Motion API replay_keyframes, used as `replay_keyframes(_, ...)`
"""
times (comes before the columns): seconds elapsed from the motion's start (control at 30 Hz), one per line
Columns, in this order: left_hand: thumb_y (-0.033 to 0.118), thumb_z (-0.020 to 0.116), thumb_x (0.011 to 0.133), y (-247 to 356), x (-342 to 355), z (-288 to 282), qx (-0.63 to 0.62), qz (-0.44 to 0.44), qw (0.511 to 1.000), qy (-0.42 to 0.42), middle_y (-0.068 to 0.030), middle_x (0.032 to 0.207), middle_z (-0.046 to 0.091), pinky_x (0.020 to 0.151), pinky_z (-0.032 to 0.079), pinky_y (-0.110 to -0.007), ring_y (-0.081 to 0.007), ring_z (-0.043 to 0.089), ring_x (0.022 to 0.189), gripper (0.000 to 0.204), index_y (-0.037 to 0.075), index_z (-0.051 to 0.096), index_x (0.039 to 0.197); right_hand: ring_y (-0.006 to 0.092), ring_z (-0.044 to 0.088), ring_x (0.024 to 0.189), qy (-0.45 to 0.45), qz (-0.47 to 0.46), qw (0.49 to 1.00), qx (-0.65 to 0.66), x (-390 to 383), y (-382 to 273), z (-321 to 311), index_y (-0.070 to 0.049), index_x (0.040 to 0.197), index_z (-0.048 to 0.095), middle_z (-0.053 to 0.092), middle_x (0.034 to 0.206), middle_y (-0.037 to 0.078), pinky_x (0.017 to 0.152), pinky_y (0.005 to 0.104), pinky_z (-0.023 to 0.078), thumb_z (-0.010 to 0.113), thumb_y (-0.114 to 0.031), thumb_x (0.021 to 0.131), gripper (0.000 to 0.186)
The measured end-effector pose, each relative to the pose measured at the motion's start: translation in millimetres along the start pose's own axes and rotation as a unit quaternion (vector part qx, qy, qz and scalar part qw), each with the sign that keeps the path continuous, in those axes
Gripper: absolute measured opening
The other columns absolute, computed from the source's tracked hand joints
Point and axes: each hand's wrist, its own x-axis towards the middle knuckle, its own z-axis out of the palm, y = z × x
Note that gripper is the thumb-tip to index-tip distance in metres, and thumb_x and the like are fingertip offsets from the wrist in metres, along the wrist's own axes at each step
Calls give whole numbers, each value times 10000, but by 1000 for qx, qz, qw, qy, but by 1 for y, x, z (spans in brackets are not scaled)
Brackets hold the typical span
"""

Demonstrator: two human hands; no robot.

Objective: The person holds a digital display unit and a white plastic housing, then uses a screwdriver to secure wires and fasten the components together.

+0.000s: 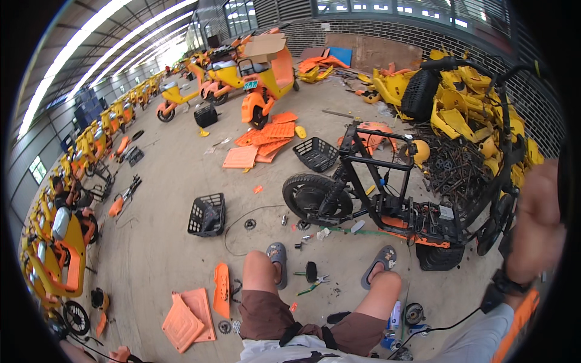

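A stripped black scooter frame (387,181) stands in front of me and to the right, with its rear wheel (318,198) and electrical parts (430,219) exposed. At the far right my right hand (537,221) is raised near the handlebar side; blur and the picture's rim hide its fingers. A black strap and a cable are at that wrist. My left hand (121,354) shows only in part at the lower left edge, low beside my body, its fingers too cut off to read. Between my feet lie green-handled pliers (311,285) and a black-headed tool (311,271).
Black baskets (206,215) (316,154), orange panels (192,319) and small gears (250,224) lie on the floor. Yellow body panels (466,97) and dark metal parts (457,166) are heaped at right. Yellow scooters (63,248) line the left, near a person (59,192). Cans (394,316) stand near my right leg.
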Motion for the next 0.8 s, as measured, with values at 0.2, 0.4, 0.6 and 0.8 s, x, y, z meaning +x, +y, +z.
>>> replay_keyframes(0.2, 529, 583, 916, 167, -37, 52, -243, 66, 964, -87, 17, 875, 600, 628, 416, -227, -82, 554, 763, 405, 126, 619, 943, 131, 180, 443, 225, 181, 927, 239, -23, 164, -52, -140, 537, 284, 218, 473, -28, 483, 314, 197, 452, -121, 677, 220)
replay_keyframes(0.4, 522, 589, 920, 280, -191, 93, -479, -29, 784, -393, 41, 837, 594, 584, 411, -198, -49, 548, 719, 388, 135, 615, 916, 140, 231, 419, 416, 261, 796, 353, -105, 375, -112, -137, 511, 322, 238, 453, -12, 462, 305, 224, 448, -157, 689, 219)
replay_keyframes(0.6, 492, 598, 911, 233, -477, 147, -462, -338, 397, -718, 9, 934, 628, 908, 460, -401, -201, 597, 944, 327, 167, 589, 942, 151, 302, 426, 562, 283, 723, 285, -240, 489, -221, -142, 581, 397, 327, 492, 5, 425, 303, 252, 473, -256, 763, 228)
replay_keyframes(0.8, 517, 566, 913, 276, -611, 117, -335, -447, 336, -758, -46, 989, 639, 888, 449, -477, -262, 609, 993, 383, 147, 578, 1014, 191, 508, 585, 563, 271, 741, 247, -197, 461, -211, -25, 1059, 588, 596, 767, 93, 512, 315, 381, 505, -319, 833, 380)
